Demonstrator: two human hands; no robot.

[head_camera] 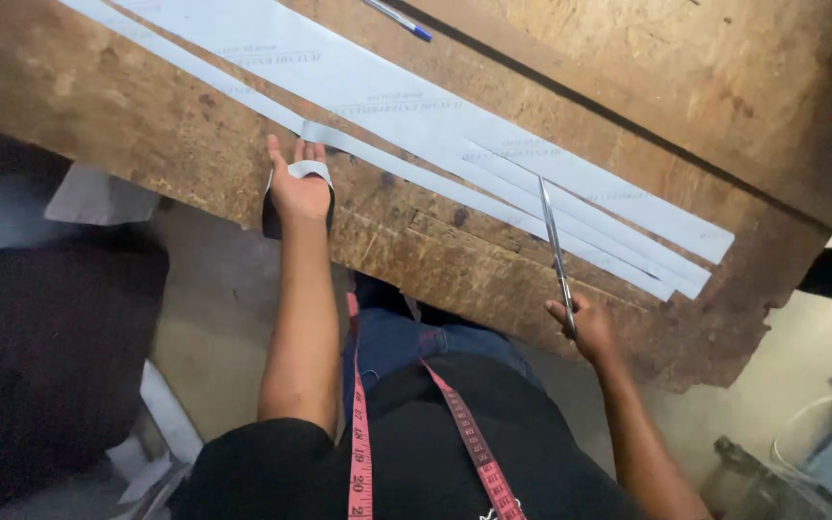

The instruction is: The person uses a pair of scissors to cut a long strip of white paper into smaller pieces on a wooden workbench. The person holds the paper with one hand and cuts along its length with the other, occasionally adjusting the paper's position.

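Left hand: the left hand (299, 188) lies at the table's near edge, fingers together and pointing away, a loop of grey strip (308, 169) wrapped over it.
Right hand: the right hand (585, 327) grips the handles of the scissors (556, 252), fingers curled through them.
Scissors: long blades pressed together, tips lying over the paper strips, handles just off the table edge.
Strip: the narrow strip (416, 173) runs diagonally from the far left corner across the table, passing just beyond the left fingertips.
Paper: a wider pale sheet (387, 91) lies beside it, farther from the person.
Table: worn brown wood (98, 96).
Pen: a blue-capped pen (399, 19) rests at the far edge.
Tape: a red measuring tape (474, 443) hangs from the person's neck.
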